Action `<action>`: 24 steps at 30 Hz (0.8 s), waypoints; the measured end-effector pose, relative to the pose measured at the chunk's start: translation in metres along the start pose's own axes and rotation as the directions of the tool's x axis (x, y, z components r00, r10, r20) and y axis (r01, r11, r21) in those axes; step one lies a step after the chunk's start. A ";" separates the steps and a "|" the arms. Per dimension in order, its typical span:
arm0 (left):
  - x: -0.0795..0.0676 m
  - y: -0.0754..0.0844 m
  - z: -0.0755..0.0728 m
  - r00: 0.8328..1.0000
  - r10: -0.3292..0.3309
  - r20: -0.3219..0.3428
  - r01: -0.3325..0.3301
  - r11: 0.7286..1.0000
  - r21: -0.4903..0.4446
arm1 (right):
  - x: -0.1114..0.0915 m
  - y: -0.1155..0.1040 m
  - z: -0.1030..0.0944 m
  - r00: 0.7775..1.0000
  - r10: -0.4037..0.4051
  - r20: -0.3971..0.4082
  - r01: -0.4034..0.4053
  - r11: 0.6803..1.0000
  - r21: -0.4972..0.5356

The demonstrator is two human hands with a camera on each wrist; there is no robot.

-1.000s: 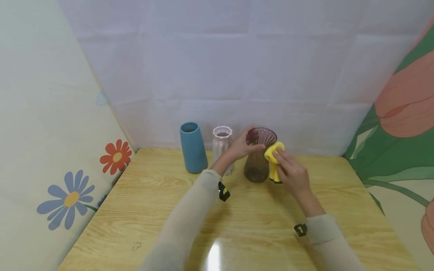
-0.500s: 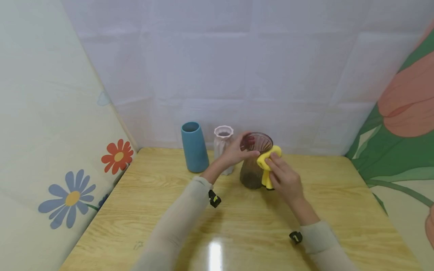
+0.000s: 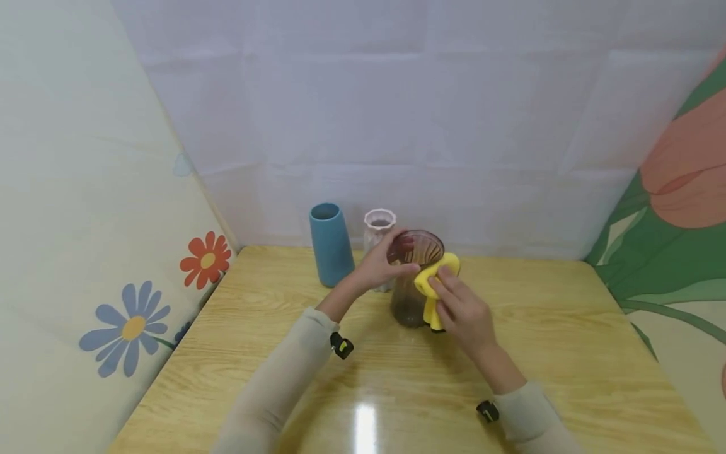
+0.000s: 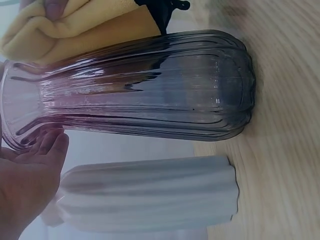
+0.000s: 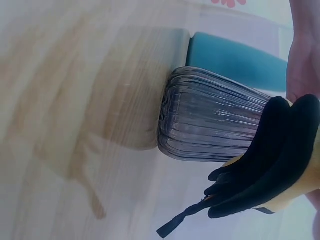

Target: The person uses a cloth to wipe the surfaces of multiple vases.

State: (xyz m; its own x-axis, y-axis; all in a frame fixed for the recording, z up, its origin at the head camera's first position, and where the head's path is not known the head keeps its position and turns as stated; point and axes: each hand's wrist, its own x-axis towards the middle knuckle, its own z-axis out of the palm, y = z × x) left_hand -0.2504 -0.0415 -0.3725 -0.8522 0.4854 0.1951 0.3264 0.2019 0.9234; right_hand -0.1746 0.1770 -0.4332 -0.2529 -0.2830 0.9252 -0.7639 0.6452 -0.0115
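A ribbed glass vase [image 3: 404, 306], purple at its flared rim and smoky grey below, stands over the table between both hands. My left hand [image 3: 377, 263] grips its neck from the left, thumb in front; the left wrist view shows fingers [image 4: 55, 150] against the neck. My right hand [image 3: 467, 313] pinches a bunched yellow cloth [image 3: 439, 275] and presses it to the vase's upper right side. The cloth's black-edged end [image 5: 267, 160] hangs down beside the glass. Whether the base touches the tabletop is hard to tell.
Behind my left hand stands a white fluted vase [image 3: 379, 221], partly hidden. Farther left is a tall matte blue vase [image 3: 331, 249]. The wooden table [image 3: 544, 328] meets a white sheet-covered wall [image 3: 351, 113] at the back, with flower-printed sheets at both sides.
Both hands have come nearer and a little left, bringing the glass vase and the yellow cloth along. The cloth stays against the vase's upper right side. The view shifted slightly.
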 end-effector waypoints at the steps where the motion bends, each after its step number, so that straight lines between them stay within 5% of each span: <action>1: -0.002 0.000 -0.001 1.000 0.002 0.000 -0.002 1.000 0.004 | 0.000 -0.002 0.000 1.000 -0.001 0.004 0.001 1.000 0.003; 12: -0.032 0.003 -0.011 0.999 -0.032 -0.015 0.033 0.997 0.069 | -0.003 -0.024 0.004 0.998 -0.009 0.055 0.008 1.000 0.011; 24: -0.053 0.002 -0.021 1.000 0.027 0.001 -0.027 0.999 0.034 | 0.000 -0.048 0.009 0.999 -0.003 0.054 0.001 0.999 0.047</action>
State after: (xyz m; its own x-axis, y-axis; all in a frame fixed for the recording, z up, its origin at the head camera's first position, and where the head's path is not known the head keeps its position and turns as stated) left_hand -0.2132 -0.0849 -0.3738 -0.8424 0.4920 0.2199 0.3632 0.2170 0.9061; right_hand -0.1427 0.1396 -0.4364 -0.2823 -0.3232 0.9032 -0.7912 0.6109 -0.0287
